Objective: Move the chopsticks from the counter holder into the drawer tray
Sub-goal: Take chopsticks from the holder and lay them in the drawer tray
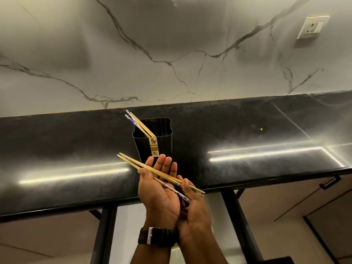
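Observation:
A black square holder [162,147] with a floral strip stands on the dark counter. Several chopsticks [140,125] lean out of its left corner. Just in front of it, my left hand [158,189] is palm up with fingers spread, and a small bundle of bamboo chopsticks [152,169] lies across the palm, tips pointing left. My right hand [192,210] presses against the left from the right and pinches the patterned ends of that bundle. A black watch sits on my left wrist. No drawer tray shows.
The glossy black counter [257,141] runs the full width against a marble wall with a power socket [312,27] at upper right. Below the counter edge are black frame legs [238,216] and a cabinet handle [329,182] at right.

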{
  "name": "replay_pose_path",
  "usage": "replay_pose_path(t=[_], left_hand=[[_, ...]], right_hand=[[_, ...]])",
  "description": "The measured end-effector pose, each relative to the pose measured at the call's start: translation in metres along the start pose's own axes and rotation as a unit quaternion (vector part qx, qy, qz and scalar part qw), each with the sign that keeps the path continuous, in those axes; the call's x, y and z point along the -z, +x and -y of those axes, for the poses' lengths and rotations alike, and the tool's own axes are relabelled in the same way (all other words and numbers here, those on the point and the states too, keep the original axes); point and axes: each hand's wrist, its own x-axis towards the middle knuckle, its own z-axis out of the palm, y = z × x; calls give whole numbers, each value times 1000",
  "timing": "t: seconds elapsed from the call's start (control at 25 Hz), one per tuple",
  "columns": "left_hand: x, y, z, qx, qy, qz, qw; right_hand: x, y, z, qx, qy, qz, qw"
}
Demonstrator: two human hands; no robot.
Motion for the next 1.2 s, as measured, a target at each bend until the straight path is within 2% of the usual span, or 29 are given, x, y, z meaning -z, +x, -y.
replay_pose_path(t=[0.12,0.24,0.36,0.44,0.52,0.56,0.64,0.68,0.72,0.8,0.88,0.96,1.0,1.08,1.12,1.16,1.2], left_hand=[[6,-3,2,-36,25,3,999],[12,1,-7,-46,39,12,998],[20,2,-14,-29,71,23,997],[28,6,-17,-20,65,17,998],[36,12,-23,-46,71,1,996],[39,14,-27,-77,100,-10,992],[44,16,-34,-160,210,2,964],[44,16,-35,-193,294,30,936],[42,13,-34,-201,377,81,901],[35,6,-23,-115,457,211,856],[31,-3,-10,16,426,298,854],[33,-6,2,71,370,313,872],[36,-5,7,73,347,291,889],[39,2,14,54,282,197,937],[39,7,13,43,231,150,960],[40,13,10,29,177,118,977],[40,17,7,10,134,101,986]], right_hand=[[9,-3,-7,19,-93,-17,995],[22,-8,5,43,-204,20,978],[31,-7,17,138,-371,41,917],[33,-12,26,212,-401,13,891],[40,-19,47,272,-408,-8,871],[45,-21,64,305,-447,-13,841],[52,-27,103,343,-600,-9,723],[48,-32,119,327,-670,6,667],[40,-37,130,301,-714,27,632],[17,-37,137,269,-746,76,604],[-7,-24,129,267,-738,114,609],[-22,-2,114,274,-722,113,626],[-23,8,104,278,-710,106,638],[-9,19,80,308,-668,62,675],[7,20,64,314,-626,21,713],[23,16,48,286,-554,-31,781],[41,13,31,214,-452,-91,861]])
